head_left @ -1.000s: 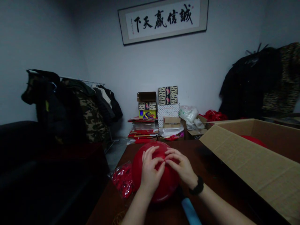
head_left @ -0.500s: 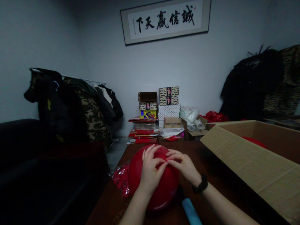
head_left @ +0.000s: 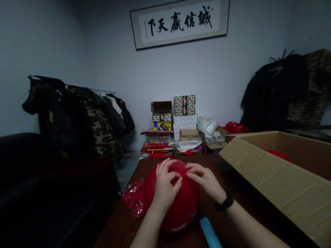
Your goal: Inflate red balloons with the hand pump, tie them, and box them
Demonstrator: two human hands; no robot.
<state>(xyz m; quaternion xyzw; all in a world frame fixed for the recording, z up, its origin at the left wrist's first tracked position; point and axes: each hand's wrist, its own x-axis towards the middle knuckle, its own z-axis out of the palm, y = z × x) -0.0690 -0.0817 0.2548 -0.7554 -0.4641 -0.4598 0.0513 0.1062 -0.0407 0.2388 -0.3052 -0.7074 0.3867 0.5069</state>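
A round, inflated red balloon (head_left: 181,210) rests on the dark table in front of me. My left hand (head_left: 168,184) lies along its upper left side, thumb and forefinger pinched together at the balloon's neck. On the upper right, my right hand (head_left: 203,179) also has thumb and forefinger closed on the neck, a small gap from the left fingertips. The neck itself is too small and dark to make out clearly. A black band (head_left: 224,202) circles my right wrist.
Left of the balloon lies a clear bag (head_left: 133,198) of small red pieces. A light-blue cylinder (head_left: 209,232) with a dark end sits at the front. An open cardboard box (head_left: 266,182) stands on the right, something red (head_left: 278,155) inside. Stacked boxes (head_left: 184,105) stand beyond the table (head_left: 212,160).
My right fingertips have drawn slightly right, away from the left ones. My left hand keeps its pinch. The background has shifted a little left as my head turned.
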